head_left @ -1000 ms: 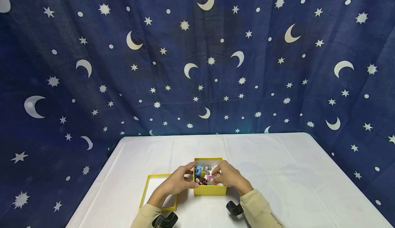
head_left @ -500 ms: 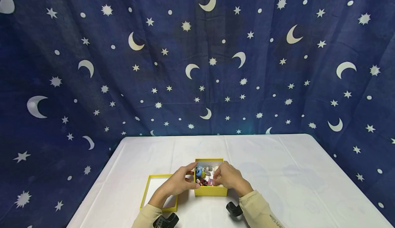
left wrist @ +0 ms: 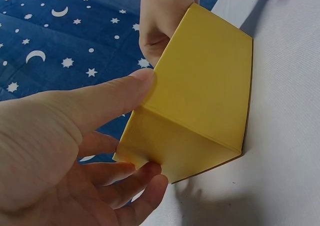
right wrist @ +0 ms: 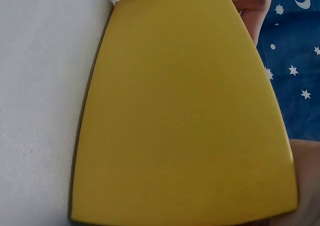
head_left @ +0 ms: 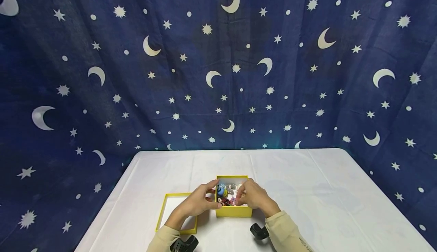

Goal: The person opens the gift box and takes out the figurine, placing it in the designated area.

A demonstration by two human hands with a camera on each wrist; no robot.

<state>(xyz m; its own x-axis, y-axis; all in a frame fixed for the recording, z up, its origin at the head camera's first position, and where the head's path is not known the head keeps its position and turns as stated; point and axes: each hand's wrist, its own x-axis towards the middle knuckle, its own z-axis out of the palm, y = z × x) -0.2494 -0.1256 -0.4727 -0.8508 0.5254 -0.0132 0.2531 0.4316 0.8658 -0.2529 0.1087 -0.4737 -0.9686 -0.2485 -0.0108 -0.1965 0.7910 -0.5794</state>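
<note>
A yellow open-topped box (head_left: 233, 212) with a white inside stands on the table, holding several small toy figurines. A blue and yellow figurine (head_left: 222, 190) lies at its left, a red and black one (head_left: 224, 201) near the front, and a pink one (head_left: 233, 201) to the right of that. My left hand (head_left: 198, 201) grips the box's left front corner, with the thumb (left wrist: 120, 93) on the front edge and fingers against the side. My right hand (head_left: 254, 195) reaches over the right wall, fingertips down inside by the pink figurine; whether they pinch it is hidden.
A yellow-rimmed box lid (head_left: 167, 206) lies with its white inside up, left of the box and partly under my left forearm. White cloth covers the table (head_left: 307, 191). A dark blue star-and-moon curtain (head_left: 191, 77) hangs behind it.
My right fingertips have shifted slightly inside the box, and less of the pink figurine shows. The left hand keeps its hold on the box. The head view has drifted slightly.
</note>
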